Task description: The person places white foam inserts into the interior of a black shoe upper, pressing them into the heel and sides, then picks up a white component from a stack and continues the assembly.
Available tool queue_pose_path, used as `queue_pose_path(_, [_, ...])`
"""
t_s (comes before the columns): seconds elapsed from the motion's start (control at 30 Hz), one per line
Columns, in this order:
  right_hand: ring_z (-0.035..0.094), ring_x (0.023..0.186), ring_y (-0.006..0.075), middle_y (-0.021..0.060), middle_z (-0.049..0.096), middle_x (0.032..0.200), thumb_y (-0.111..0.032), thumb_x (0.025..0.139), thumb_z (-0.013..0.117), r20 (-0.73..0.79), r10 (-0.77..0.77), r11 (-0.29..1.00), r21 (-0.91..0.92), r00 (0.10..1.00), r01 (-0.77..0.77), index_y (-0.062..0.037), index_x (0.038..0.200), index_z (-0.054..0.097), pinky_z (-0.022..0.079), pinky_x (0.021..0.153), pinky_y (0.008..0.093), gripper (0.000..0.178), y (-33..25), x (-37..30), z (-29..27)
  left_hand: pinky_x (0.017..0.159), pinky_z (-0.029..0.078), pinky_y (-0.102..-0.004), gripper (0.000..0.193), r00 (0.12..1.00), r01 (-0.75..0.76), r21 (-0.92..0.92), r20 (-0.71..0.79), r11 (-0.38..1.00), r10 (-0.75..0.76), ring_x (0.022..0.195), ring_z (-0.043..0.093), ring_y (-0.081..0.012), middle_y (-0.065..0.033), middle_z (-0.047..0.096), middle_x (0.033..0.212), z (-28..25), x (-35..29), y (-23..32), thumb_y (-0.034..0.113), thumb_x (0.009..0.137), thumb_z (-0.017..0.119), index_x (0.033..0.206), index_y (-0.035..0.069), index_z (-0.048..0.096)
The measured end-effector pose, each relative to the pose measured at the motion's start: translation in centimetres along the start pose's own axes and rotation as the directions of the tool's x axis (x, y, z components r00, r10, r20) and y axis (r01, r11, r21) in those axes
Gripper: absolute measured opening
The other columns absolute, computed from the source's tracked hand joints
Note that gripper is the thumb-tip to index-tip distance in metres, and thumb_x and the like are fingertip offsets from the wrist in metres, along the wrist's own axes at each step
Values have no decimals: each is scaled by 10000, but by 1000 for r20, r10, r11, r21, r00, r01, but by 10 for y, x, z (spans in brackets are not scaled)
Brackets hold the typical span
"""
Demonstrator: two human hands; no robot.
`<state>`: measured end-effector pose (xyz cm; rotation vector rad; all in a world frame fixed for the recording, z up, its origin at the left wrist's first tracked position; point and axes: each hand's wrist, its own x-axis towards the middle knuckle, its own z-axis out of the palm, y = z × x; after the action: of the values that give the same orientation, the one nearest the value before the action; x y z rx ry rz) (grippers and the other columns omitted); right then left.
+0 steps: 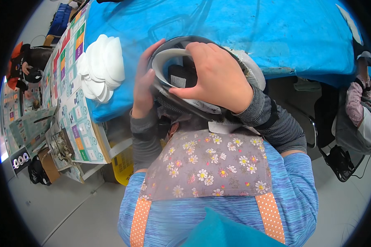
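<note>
Upright in front of my waist is a dark, rounded cap-like piece (175, 102) with mesh on its near side, its opening facing up. Inside the opening curls a smooth white sheet (169, 54), bent into a loop. My right hand (220, 76) reaches over the rim and pinches this sheet between thumb and fingers. Along the left side of the cap-like piece, my left hand (142, 90) grips its edge, slightly blurred. A small white label (178, 81) shows deep in the dark interior. The underside of the piece is hidden by my hands and apron.
A pile of white oval sheets (102, 66) lies to the left on the blue-covered table (243, 24). Further left stands a table with a patterned cover (80, 119), a yellow basket (123, 166) beneath it. People sit at the far left and right.
</note>
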<state>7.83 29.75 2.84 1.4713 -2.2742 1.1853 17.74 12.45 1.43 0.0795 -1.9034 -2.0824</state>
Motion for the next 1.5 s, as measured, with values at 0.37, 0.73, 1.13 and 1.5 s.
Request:
queue_pose_path(0.37, [611, 823, 293, 137, 605, 848, -469, 669, 849, 6, 10, 1000, -17, 1000, -10, 10, 953, 531, 512, 758, 369, 641, 1, 2, 0, 1142, 338, -404, 715, 1000, 25, -12, 10, 1000, -24, 1356, 442, -281, -181, 425, 1483, 2, 2, 3, 349, 889, 497, 1470, -42, 355])
queue_pose_path(0.73, [617, 816, 286, 134, 612, 844, -499, 665, 840, -5, 28, 999, -45, 1000, -28, 17, 954, 553, 511, 751, 362, 658, 3, 1, 6, 1149, 328, -404, 712, 999, 25, 1, 27, 1000, -25, 1365, 434, -283, -181, 423, 1489, 1, 5, 0, 345, 886, 501, 1464, -46, 362])
queue_pose_path(1.13, [621, 859, 344, 176, 634, 908, -475, 715, 813, 121, 76, 997, -6, 990, -75, 59, 1087, 584, 507, 789, 416, 690, 6, -1, 10, 1115, 354, -344, 599, 997, 53, 112, 46, 992, -59, 1312, 485, -231, -150, 503, 1446, -6, 9, 13, 277, 951, 504, 1465, -21, 428])
queue_pose_path(1.5, [639, 812, 330, 164, 637, 858, -530, 682, 824, 116, 37, 998, 53, 993, -44, 48, 1041, 572, 519, 779, 392, 725, 6, 2, 22, 559, 391, -220, 300, 969, 122, 880, -6, 460, -246, 656, 517, -49, -5, 662, 761, -20, 43, 51, 200, 905, 716, 1068, -52, 724])
